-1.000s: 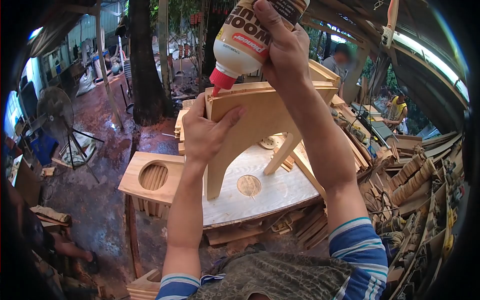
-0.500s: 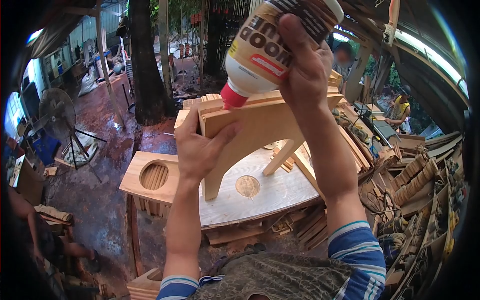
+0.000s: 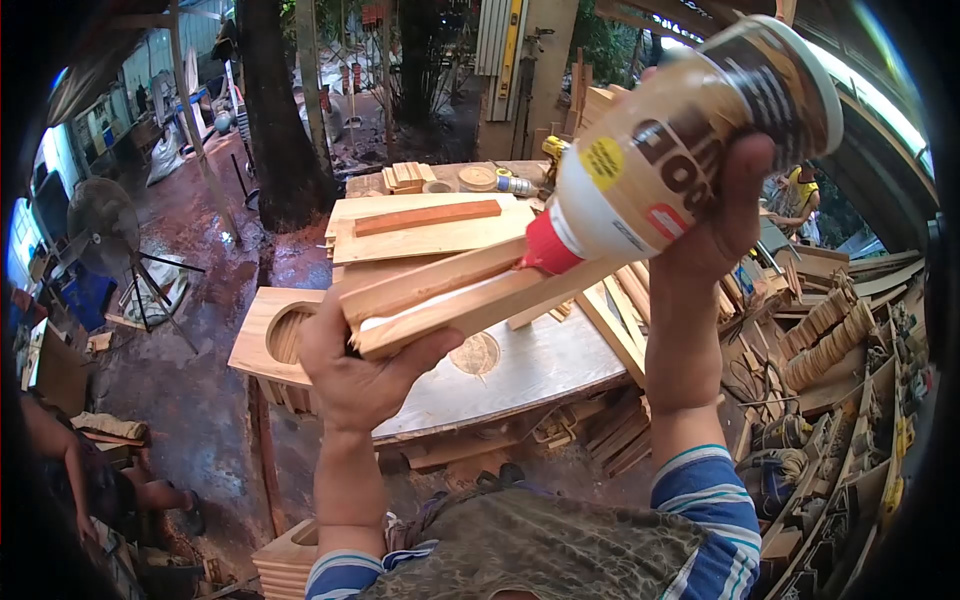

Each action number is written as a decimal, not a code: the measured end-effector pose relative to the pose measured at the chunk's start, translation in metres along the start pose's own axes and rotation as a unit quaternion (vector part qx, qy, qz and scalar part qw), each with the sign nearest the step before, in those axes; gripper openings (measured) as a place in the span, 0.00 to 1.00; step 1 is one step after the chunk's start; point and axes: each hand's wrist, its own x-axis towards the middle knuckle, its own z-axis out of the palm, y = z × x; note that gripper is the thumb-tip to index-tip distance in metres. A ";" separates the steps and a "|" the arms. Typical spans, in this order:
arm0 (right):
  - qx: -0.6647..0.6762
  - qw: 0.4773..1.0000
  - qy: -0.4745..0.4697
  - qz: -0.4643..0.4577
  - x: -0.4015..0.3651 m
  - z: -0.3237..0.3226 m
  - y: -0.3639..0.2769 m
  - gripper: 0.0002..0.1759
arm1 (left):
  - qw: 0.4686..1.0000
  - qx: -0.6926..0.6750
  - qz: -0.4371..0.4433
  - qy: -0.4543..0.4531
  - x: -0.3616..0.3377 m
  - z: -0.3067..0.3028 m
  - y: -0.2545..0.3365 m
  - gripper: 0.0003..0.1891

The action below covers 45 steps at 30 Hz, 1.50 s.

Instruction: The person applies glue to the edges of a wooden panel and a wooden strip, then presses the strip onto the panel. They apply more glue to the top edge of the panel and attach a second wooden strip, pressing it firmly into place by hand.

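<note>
My right hand [image 3: 715, 220] grips a large wood glue bottle [image 3: 625, 165], tipped nozzle-down. Its red cap [image 3: 548, 245] meets the groove of a light wooden piece [image 3: 490, 300]. A white strip of glue [image 3: 425, 300] lies along that groove. At the near left end, my left hand [image 3: 350, 370] is wrapped round the wooden piece and holds it tilted above the bench. The far right end is hidden behind the bottle and my right hand.
Below is a workbench [image 3: 530, 385] with a round mark. A wooden block with a round recess [image 3: 262, 325], a reddish strip [image 3: 428, 217] and a yellow drill [image 3: 553, 150] are around it. A fan [image 3: 105, 225] stands left; people are at left and right; timber fills the right.
The bottle has moved right along the groove, leaving a white line of glue behind its nozzle. The wooden piece has tilted so its grooved edge faces me, and my left hand has shifted left and down.
</note>
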 end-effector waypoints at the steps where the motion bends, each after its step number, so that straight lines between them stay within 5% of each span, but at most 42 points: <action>1: 0.000 1.000 0.017 -0.008 -0.003 -0.012 -0.002 0.44 | 1.000 -0.003 -0.004 -0.002 -0.005 0.000 0.001 0.31; 4: 0.022 0.999 0.032 -0.007 -0.013 -0.038 -0.018 0.46 | 0.992 0.068 0.101 -0.025 -0.011 0.000 0.005 0.34; 7: 0.061 0.998 0.017 -0.001 -0.018 -0.059 -0.032 0.47 | 0.993 0.036 0.112 -0.023 -0.019 0.005 0.008 0.33; 8: 0.174 0.980 -0.094 0.021 -0.015 -0.074 -0.033 0.46 | 0.990 0.067 0.121 -0.041 -0.020 0.004 0.012 0.34; 17: 0.230 0.963 -0.139 0.025 -0.024 -0.108 -0.061 0.47 | 0.992 -0.067 0.099 -0.047 -0.050 0.012 0.004 0.36; 24: 0.110 0.990 -0.087 0.008 -0.014 -0.166 -0.078 0.45 | 0.987 0.005 0.161 0.022 -0.056 0.022 0.003 0.33; 31: 0.020 0.999 0.046 0.002 0.002 -0.205 -0.082 0.42 | 0.988 0.045 0.145 -0.017 -0.060 0.001 -0.002 0.34; 40: -0.069 0.997 -0.009 0.014 0.026 -0.247 -0.091 0.39 | 0.990 0.041 0.137 -0.004 -0.065 -0.006 -0.009 0.27; 43: -0.109 0.994 0.011 0.013 0.027 -0.243 -0.090 0.40 | 0.976 0.057 0.163 -0.133 -0.063 -0.004 0.001 0.24; 45: -0.114 0.993 -0.013 0.014 0.027 -0.245 -0.090 0.41 | 0.991 0.081 0.103 0.026 -0.072 0.003 -0.001 0.25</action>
